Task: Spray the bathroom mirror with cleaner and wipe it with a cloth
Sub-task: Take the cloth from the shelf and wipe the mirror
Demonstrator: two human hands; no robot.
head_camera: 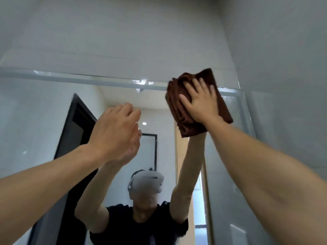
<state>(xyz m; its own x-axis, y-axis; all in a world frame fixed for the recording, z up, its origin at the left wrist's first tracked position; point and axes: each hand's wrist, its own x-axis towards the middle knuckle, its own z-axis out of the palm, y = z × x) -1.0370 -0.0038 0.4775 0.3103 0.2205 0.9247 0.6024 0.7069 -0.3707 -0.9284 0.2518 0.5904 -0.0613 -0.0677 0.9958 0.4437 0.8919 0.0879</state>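
From the head camera, looking up along both bare forearms, the large frameless wall mirror with a bevelled glass edge point(53, 106) fills the lower part of the view, its top edge running across under pale grey wall tiles point(123, 32). The right hand point(200, 101) is raised high and lies flat, fingers spread and straight, pressing a folded dark brown terry cloth point(184, 121) against the glass at the mirror's upper right corner — the top of the cloth overlaps the mirror's upper edge and reaches onto the tile above. The cloth is bunched in several thick folds, and its lower corner hangs out below the heel of the palm. The left hand point(118, 131) is up too, well apart from the cloth and to the left of it, fingers loosely bent and holding nothing; it seems to hover close to the glass, though I cannot tell whether the fingertips touch it. In the mirror the person's reflection stands with both arms lifted, wearing a black short-sleeved T-shirt point(141, 230) and a white headset point(146, 183) across the upper face. Behind the reflection there is a dark door frame point(70, 124) at the left, a small round ceiling light point(144, 123) glowing, and a dark-framed panel point(150, 151) on the far wall. A side wall of the same pale tile point(283, 85) meets the mirror's right edge.
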